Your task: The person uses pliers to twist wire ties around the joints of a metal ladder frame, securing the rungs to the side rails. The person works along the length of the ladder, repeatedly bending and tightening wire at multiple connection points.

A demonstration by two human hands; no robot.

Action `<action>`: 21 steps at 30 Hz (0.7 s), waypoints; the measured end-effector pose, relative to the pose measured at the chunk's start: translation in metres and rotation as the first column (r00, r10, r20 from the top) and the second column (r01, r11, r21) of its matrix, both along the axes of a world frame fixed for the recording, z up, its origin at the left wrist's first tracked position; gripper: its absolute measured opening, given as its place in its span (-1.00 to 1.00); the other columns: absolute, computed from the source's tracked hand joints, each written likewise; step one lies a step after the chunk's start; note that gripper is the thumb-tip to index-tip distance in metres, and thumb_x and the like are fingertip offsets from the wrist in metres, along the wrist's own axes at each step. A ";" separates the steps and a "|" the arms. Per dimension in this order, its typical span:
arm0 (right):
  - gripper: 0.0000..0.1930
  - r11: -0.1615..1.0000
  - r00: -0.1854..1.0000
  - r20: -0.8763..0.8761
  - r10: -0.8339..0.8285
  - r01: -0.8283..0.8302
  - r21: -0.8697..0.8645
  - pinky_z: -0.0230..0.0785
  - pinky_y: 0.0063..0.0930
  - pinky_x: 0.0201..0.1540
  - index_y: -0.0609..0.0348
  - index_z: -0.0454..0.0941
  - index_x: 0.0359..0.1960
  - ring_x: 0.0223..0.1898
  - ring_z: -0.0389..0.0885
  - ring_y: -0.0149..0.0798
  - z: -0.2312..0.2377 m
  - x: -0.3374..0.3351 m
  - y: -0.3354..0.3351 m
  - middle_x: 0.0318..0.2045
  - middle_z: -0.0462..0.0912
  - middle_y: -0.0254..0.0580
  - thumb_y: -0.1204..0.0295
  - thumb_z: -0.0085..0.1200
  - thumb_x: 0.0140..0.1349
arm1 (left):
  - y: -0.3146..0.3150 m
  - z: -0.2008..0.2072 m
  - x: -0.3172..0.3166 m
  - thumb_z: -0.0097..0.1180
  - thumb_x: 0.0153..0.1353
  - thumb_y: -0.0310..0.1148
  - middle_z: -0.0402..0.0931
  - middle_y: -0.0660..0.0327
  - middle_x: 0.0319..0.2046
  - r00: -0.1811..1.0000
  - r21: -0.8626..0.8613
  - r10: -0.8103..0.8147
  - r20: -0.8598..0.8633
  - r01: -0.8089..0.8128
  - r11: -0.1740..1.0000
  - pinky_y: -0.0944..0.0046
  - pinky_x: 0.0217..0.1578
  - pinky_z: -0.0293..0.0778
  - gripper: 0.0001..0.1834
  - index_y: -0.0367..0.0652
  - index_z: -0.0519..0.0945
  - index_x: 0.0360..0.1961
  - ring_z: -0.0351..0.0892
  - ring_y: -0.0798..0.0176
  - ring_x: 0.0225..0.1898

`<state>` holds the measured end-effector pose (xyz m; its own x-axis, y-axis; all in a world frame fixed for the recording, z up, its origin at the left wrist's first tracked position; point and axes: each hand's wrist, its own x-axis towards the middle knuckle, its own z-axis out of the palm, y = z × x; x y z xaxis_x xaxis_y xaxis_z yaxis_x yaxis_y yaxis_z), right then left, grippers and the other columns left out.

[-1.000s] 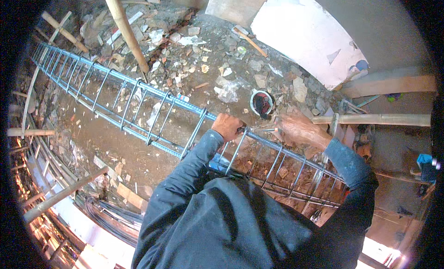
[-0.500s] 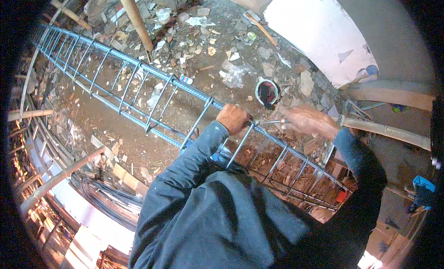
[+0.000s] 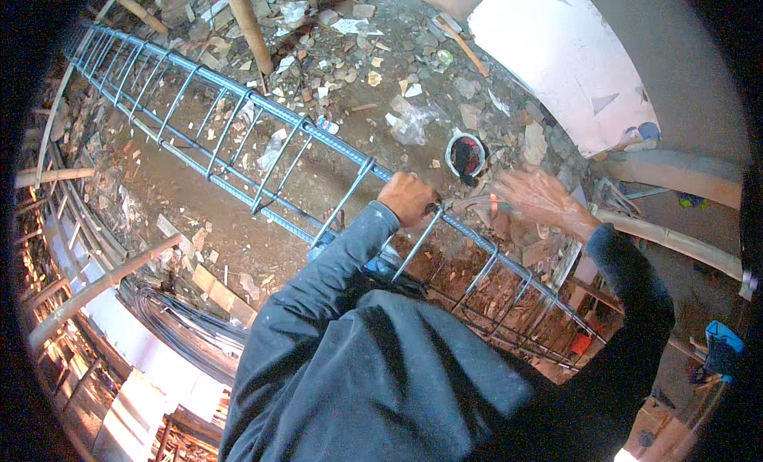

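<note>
A long rebar cage (image 3: pixel 282 124) of bluish bars and square stirrups runs from far left to near right. My left hand (image 3: pixel 408 198) is closed round its upper bar, just left of a stirrup corner. On the other side of that corner, my right hand (image 3: pixel 536 193) holds a slim hand tool (image 3: pixel 494 205), with an orange spot on it. Motion blurs this tool, so its exact kind is unclear. Its tip points at the joint of bar and stirrup. Any wire at the joint is too small to make out.
Beyond the cage stands a round pail (image 3: pixel 466 156) with dark contents, amid rubble. A white board (image 3: pixel 564 57) lies far right. Bamboo poles (image 3: pixel 248 29) stand around, one (image 3: pixel 675 241) beside my right forearm. Coiled dark rods (image 3: pixel 171 323) lie at left.
My right hand has turned and its fingers have spread somewhat, and the tool's shaft has swung and blurred. My left hand keeps its hold on the bar. The whole view has shifted slightly.
</note>
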<state>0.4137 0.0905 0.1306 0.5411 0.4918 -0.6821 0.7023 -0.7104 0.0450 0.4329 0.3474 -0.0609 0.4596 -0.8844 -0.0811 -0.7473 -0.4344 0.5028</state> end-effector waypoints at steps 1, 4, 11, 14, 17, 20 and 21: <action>-0.52 0.989 0.983 0.110 0.146 -0.144 -0.025 0.38 -0.13 0.21 0.07 0.49 0.23 0.18 0.53 -0.16 -0.001 -0.003 -0.001 0.09 0.58 -0.21 0.34 0.11 0.25 | 0.000 0.000 0.000 0.30 0.09 -0.06 0.67 0.12 -0.45 1.000 -0.006 0.004 -0.006 -0.004 1.000 -0.09 -0.33 0.56 -0.75 0.07 0.72 -0.30 0.73 -0.06 -0.31; -0.39 0.955 0.839 0.498 0.220 -0.290 0.066 0.31 -0.16 0.27 0.10 0.34 0.40 0.18 0.49 -0.15 -0.005 -0.006 -0.001 0.00 0.57 -0.18 0.30 0.05 0.30 | 0.001 0.001 -0.001 0.28 0.13 -0.06 0.68 0.13 -0.41 1.000 -0.015 0.012 0.008 -0.012 1.000 -0.09 -0.29 0.56 -0.76 0.07 0.72 -0.30 0.72 -0.06 -0.27; -0.44 0.975 0.997 0.025 -0.069 0.062 0.212 0.49 -0.08 0.03 0.11 0.50 0.25 -0.08 0.64 -0.01 -0.026 0.011 -0.023 -0.15 0.65 -0.07 0.20 0.18 0.21 | 0.003 -0.003 -0.002 0.31 0.06 -0.13 0.69 0.11 -0.47 0.995 -0.219 0.066 0.075 -0.048 0.975 -0.04 -0.34 0.56 -0.81 0.03 0.71 -0.38 0.73 -0.07 -0.31; -0.46 0.986 0.986 -0.105 -0.132 0.142 0.088 0.53 -0.11 -0.03 0.04 0.49 0.27 -0.02 0.65 0.01 -0.042 0.024 -0.034 -0.07 0.66 -0.07 0.30 0.17 0.22 | 0.004 -0.002 -0.004 0.31 0.07 -0.11 0.68 0.13 -0.46 0.994 -0.068 0.043 0.097 -0.036 0.997 -0.04 -0.35 0.55 -0.79 0.04 0.71 -0.37 0.73 -0.04 -0.31; -0.46 0.991 0.988 -0.115 -0.103 0.111 0.070 0.54 -0.12 -0.05 0.04 0.50 0.27 -0.03 0.67 0.02 -0.056 0.032 -0.031 -0.06 0.67 -0.08 0.37 0.19 0.20 | 0.003 0.004 -0.003 0.32 0.10 -0.07 0.68 0.14 -0.45 0.998 -0.048 0.038 0.042 -0.036 0.998 -0.04 -0.35 0.55 -0.77 0.06 0.71 -0.34 0.73 -0.02 -0.31; -0.65 0.982 0.984 0.179 -0.004 -0.030 0.184 0.50 -0.04 -0.01 0.08 0.61 0.07 -0.13 0.68 -0.04 -0.058 0.019 -0.018 -0.24 0.67 -0.11 0.32 0.13 0.27 | 0.004 0.009 -0.002 0.33 0.10 -0.04 0.68 0.14 -0.45 0.999 -0.033 0.030 0.031 -0.029 0.999 -0.04 -0.35 0.54 -0.73 0.06 0.72 -0.29 0.72 -0.01 -0.31; -0.67 0.988 0.969 0.244 0.028 -0.064 0.142 0.49 -0.05 0.02 0.09 0.61 0.06 -0.12 0.68 -0.05 -0.055 0.012 -0.014 -0.25 0.67 -0.11 0.33 0.11 0.28 | 0.003 0.011 0.000 0.32 0.11 -0.02 0.69 0.14 -0.45 0.999 0.038 -0.002 0.036 0.000 0.999 -0.03 -0.36 0.52 -0.71 0.08 0.73 -0.24 0.72 -0.02 -0.32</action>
<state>0.4261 0.0766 0.0753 0.6550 0.6052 -0.4524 0.7156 -0.6891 0.1142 0.4329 0.3505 -0.0501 0.4618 -0.8815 -0.0983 -0.7650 -0.4519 0.4588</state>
